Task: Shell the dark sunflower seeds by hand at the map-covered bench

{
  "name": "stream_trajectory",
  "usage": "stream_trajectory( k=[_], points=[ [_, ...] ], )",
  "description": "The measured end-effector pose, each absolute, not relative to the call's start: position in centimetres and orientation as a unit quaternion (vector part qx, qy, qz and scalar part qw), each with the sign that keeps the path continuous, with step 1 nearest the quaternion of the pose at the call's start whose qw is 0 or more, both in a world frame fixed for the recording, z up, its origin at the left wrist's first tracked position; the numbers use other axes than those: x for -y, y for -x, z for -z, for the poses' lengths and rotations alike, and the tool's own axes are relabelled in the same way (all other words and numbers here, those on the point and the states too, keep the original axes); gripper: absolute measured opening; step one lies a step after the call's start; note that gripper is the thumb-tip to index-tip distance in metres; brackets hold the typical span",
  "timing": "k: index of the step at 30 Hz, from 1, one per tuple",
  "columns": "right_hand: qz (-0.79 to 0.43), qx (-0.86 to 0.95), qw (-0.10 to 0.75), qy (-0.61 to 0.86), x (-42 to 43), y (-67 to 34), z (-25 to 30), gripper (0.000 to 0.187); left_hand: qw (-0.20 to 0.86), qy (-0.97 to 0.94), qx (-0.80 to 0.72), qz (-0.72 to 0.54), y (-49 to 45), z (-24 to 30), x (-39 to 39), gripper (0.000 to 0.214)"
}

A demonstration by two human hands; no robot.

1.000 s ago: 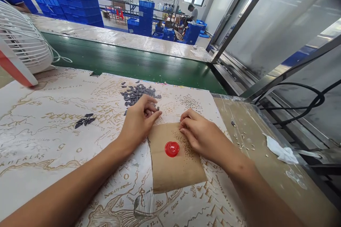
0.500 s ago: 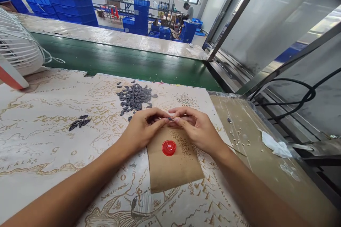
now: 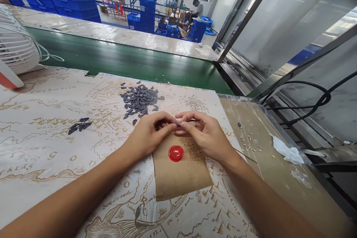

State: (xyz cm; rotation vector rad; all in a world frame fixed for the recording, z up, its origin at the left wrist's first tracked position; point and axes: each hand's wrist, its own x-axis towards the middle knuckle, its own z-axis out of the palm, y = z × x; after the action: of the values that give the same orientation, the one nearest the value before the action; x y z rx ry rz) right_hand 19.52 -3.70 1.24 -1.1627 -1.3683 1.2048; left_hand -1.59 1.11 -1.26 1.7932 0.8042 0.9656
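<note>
My left hand (image 3: 152, 132) and my right hand (image 3: 206, 134) meet fingertip to fingertip above a piece of brown cardboard (image 3: 181, 182). Pinched between both is a small dark grey piece (image 3: 177, 124), mostly covered by the fingers. On the cardboard below lies a round red blob (image 3: 176, 153), glossy like wet paint or glue. Tiny gold-brown bits (image 3: 193, 152) are scattered beside it, partly under my right hand. Beyond my left hand spreads a pile of dark grey leaf-shaped pieces (image 3: 141, 98). A smaller group of such pieces (image 3: 80, 125) lies to the left.
A map-printed sheet (image 3: 50, 108) covers the table. Small pale bits (image 3: 195, 103) lie behind my right hand. A white fan (image 3: 18, 41) stands at left, a crumpled tissue (image 3: 287, 150) at right. Past the table runs a green conveyor belt (image 3: 125, 59); a person (image 3: 198, 9) works far behind.
The view has shifted slightly, so the table things appear a little further left and up. Both hands keep their pinch on the small dark piece, with barely any finger movement.
</note>
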Motion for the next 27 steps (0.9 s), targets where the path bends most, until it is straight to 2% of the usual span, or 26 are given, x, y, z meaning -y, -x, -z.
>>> stream_trajectory(
  k=[8, 15, 27],
  points=[
    [-0.446, 0.599, 0.461, 0.479, 3.84, -19.61, -1.01, 0.024, 0.449, -0.737, -0.34, -0.373, 1.6, 1.19, -0.95, 0.014],
    [-0.377, 0.655, 0.435, 0.49, 3.91, -19.86, -0.9, 0.008, 0.432, -0.743, -0.352, -0.371, 1.46, 1.17, -0.72, 0.013],
    [-0.389, 0.638, 0.44, 0.499, 3.93, -19.72, -1.08, 0.013, 0.424, -0.749, -0.339, -0.38, 1.54, 1.29, -0.81, 0.012]
  ],
)
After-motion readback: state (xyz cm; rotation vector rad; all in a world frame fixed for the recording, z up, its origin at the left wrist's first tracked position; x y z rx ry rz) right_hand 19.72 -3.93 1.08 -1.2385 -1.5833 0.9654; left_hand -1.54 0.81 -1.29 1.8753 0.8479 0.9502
